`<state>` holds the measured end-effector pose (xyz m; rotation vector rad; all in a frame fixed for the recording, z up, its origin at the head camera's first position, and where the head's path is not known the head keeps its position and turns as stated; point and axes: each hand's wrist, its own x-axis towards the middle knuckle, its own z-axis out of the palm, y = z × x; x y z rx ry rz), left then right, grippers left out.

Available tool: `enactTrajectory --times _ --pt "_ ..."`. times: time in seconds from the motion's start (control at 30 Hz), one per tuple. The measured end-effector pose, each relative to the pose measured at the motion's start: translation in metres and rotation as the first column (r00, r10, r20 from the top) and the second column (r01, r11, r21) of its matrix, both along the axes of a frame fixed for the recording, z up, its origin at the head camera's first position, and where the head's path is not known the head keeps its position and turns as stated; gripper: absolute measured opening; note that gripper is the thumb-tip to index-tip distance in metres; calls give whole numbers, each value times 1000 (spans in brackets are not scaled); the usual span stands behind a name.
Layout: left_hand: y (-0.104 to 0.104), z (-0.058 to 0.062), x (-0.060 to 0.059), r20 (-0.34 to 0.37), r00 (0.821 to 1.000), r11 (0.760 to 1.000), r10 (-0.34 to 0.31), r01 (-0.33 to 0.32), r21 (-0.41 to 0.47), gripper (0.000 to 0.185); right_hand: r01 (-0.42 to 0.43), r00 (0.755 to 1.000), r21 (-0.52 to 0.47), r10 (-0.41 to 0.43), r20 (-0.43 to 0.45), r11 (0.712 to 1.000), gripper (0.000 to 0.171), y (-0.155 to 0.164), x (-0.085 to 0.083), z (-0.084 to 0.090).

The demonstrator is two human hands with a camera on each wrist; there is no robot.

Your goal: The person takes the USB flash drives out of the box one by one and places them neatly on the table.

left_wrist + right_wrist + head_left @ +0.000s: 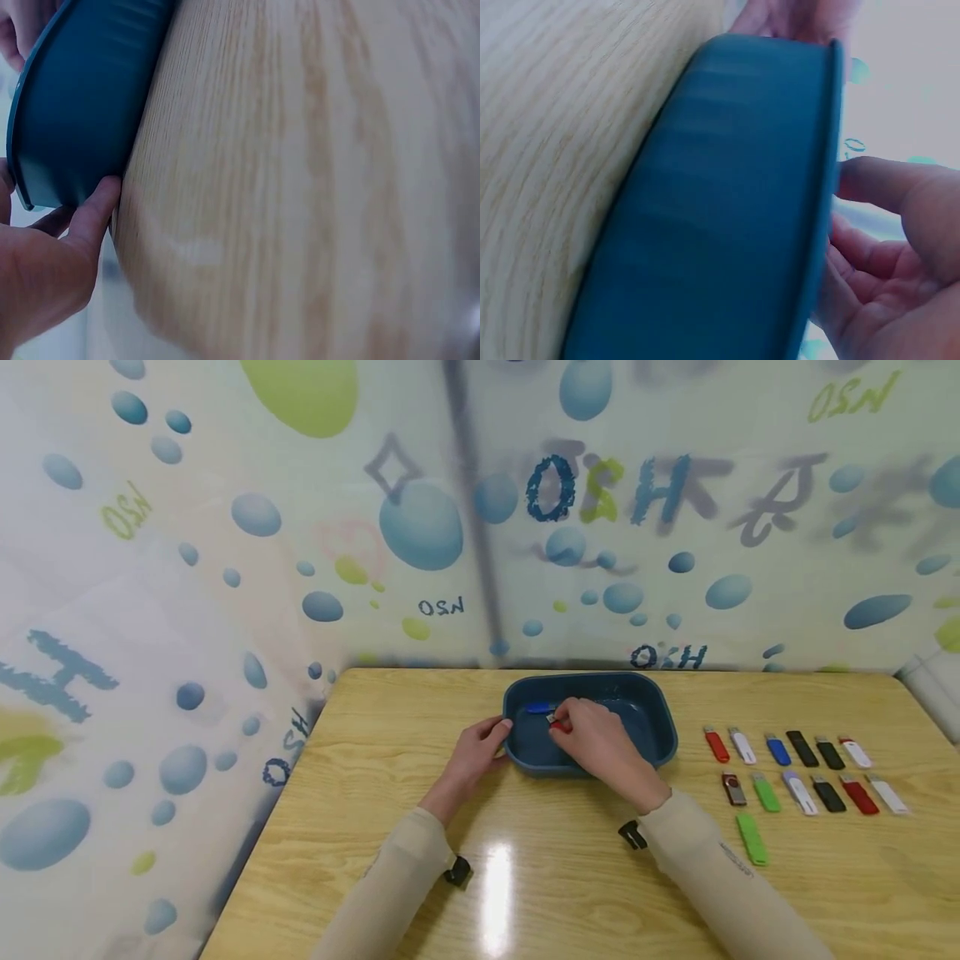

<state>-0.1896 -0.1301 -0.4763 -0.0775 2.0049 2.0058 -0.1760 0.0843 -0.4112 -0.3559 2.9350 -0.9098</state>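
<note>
A dark blue plastic tub [664, 714] stands on the wooden table. My left hand [477, 750] grips its left end, thumb at the rim and fingers against the outer wall; the left wrist view shows those fingers low on the wall [82, 112]. Reaching over the front rim, my right hand [597, 739] pinches a red USB stick [558, 725] inside the tub, its metal plug pointing up and left. Just behind it in the tub lies a blue USB stick [537, 707]. From the right wrist view, the tub's wall [720, 187] hides what the fingertips hold.
To the right of the tub, several USB sticks in red, white, blue, black and green lie in rows, among them a green one [752, 839] nearest me. The wooden table [360, 827] meets a patterned wall [420, 635] at its back edge.
</note>
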Motion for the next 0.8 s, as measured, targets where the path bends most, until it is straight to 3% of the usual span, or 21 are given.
enactTrajectory --times 0.4,0.8 --pt "-5 1 0 -3 1000 1000 -2 2 -6 56 24 1000 -76 -25 -18 997 20 21 23 13" --pt "0 0 0 -6 1000 1000 -1 1 -2 56 49 996 -53 -53 -77 997 23 58 41 13"
